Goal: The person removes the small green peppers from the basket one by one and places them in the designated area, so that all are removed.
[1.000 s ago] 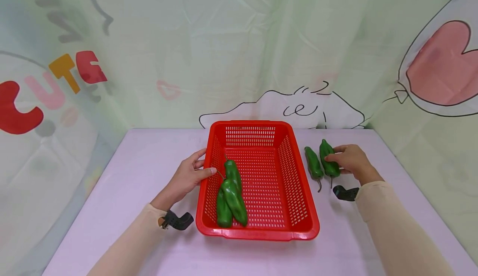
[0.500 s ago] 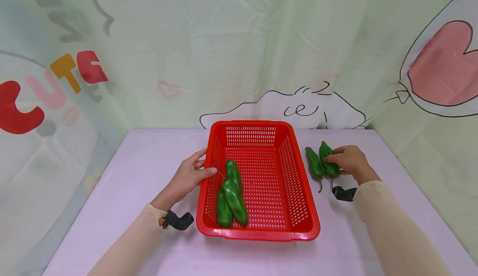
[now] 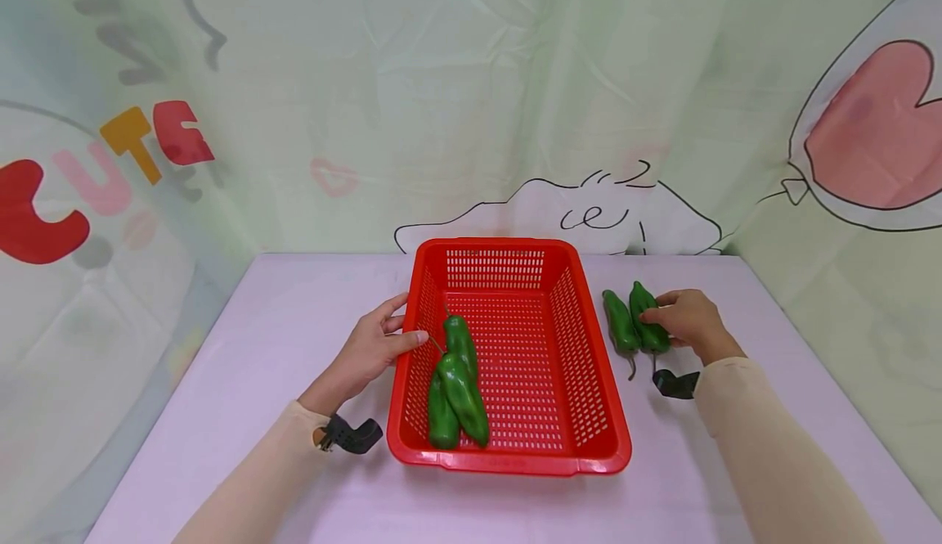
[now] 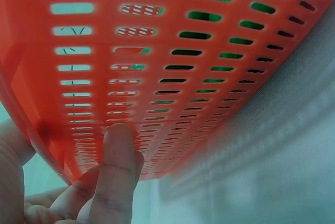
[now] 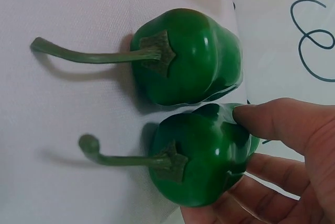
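A red plastic basket (image 3: pixel 508 464) stands mid-table. My left hand (image 3: pixel 368 349) grips its left side, thumb over the rim, and in the left wrist view the fingers (image 4: pixel 118 166) lie against the slotted outer wall (image 4: pixel 172 93). Three long green peppers (image 3: pixel 464 401) lie along the left side inside the basket. Right of the basket, my right hand (image 3: pixel 690 321) holds a green pepper (image 3: pixel 651 336) between thumb and fingers, its stem toward me. A second green pepper (image 3: pixel 621 323) lies just left of it, between it and the basket; the right wrist view shows both curved stems.
The table (image 3: pixel 316 282) has a pale lilac cover. Close behind the basket hangs a pale green printed cloth (image 3: pixel 456 119), which also encloses both sides. A dark wrist camera (image 3: pixel 353 435) juts from the left sleeve, and another dark camera (image 3: pixel 675 384) from the right.
My right hand and the pepper in it have shifted slightly toward me, so its tip sits lower in the head view. My left hand and the basket have stayed put.
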`<move>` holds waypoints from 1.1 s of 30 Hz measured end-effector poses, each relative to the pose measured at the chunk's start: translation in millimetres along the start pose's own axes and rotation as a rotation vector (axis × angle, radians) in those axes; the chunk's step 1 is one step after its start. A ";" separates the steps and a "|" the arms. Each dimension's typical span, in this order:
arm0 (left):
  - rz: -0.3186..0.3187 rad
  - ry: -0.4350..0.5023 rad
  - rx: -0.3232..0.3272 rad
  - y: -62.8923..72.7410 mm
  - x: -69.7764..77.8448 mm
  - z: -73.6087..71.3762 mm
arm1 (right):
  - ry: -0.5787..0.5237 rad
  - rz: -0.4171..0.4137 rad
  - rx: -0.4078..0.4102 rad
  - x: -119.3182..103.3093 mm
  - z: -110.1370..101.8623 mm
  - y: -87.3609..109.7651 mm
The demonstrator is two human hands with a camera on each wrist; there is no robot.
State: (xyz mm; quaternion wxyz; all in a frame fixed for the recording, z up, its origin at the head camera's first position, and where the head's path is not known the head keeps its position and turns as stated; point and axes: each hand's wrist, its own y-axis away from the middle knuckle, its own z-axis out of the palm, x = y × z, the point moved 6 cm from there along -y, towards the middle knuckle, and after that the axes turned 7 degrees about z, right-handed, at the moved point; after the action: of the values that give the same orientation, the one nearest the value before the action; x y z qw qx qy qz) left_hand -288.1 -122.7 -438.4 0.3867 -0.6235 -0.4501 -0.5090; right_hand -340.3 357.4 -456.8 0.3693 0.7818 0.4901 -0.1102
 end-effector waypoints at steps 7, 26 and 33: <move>0.001 -0.001 0.000 -0.3 -0.3 0.0 | 0.006 -0.002 -0.003 -1.1 1.7 2.1; 0.010 -0.006 -0.004 -0.1 -0.9 0.1 | 0.049 -0.017 0.004 -3.0 2.9 5.8; 0.014 0.004 -0.008 -0.5 -1.3 0.0 | 0.117 -0.051 0.024 -6.8 -0.3 10.4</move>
State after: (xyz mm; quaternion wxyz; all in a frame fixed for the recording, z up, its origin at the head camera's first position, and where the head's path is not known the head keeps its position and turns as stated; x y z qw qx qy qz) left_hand -288.7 -122.8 -439.6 0.3886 -0.6271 -0.4430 -0.5095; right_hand -334.9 350.3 -448.1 0.3277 0.7786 0.5292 -0.0798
